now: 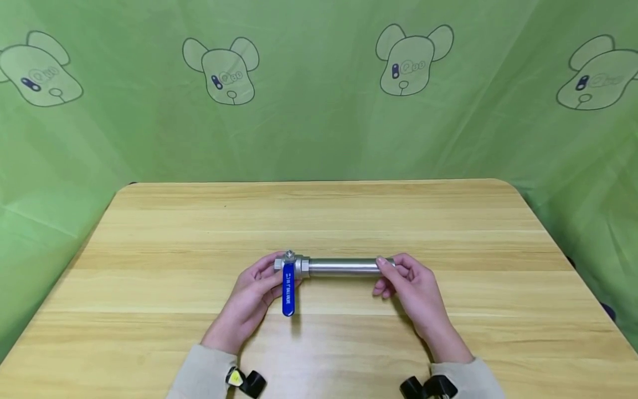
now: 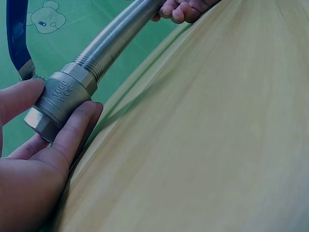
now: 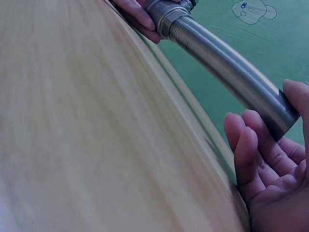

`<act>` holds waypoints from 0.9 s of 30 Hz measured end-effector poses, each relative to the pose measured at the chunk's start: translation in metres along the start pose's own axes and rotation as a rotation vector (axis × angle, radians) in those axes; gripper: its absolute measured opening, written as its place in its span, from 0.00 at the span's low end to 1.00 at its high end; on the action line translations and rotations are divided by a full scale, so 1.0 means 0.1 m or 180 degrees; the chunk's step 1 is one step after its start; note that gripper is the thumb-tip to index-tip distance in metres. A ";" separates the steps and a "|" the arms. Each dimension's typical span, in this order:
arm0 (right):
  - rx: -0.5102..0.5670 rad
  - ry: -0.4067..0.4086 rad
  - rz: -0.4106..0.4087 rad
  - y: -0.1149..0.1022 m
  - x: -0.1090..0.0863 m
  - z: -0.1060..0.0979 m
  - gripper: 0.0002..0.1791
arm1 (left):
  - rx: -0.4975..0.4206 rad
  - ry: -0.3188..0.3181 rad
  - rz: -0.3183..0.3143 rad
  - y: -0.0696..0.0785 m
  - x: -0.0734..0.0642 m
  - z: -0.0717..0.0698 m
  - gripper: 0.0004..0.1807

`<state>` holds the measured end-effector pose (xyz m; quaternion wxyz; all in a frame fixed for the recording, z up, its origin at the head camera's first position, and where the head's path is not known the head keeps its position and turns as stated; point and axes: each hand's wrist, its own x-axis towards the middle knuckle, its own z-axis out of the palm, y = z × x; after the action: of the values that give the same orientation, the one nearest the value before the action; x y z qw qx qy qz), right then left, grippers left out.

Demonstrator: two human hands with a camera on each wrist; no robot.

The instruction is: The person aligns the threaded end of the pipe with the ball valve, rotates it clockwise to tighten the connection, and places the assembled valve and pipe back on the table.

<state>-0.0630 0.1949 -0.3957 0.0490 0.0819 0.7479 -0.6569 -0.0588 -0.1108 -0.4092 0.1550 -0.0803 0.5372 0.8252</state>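
A steel ball valve (image 1: 302,266) with a blue lever handle (image 1: 288,291) is joined to a straight steel pipe (image 1: 344,267). Threads show where the pipe enters the valve in the left wrist view. My left hand (image 1: 251,296) grips the valve body, thumb on the near side and fingers underneath. With thumb and fingers, my right hand (image 1: 416,288) holds the pipe's plain free end. The assembly lies level from left to right above the table, and the lever points toward me, across the pipe's line.
Under the hands is a wood-grain table (image 1: 319,221) with rounded far corners. A green curtain (image 1: 319,138) printed with bear-like heads hangs behind and beside it. A black wrist camera (image 1: 254,384) sits at the left sleeve, another camera (image 1: 412,387) at the right.
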 end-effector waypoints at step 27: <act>0.0032 -0.0242 -0.0193 0.00 -0.03 -0.03 0.31 | 0.0116 0.0109 -0.0032 0.01 0.01 0.00 0.30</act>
<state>-0.0604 0.1974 -0.3950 0.0570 0.0344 0.7444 -0.6644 -0.0601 -0.1105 -0.4086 0.1513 -0.0943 0.5544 0.8129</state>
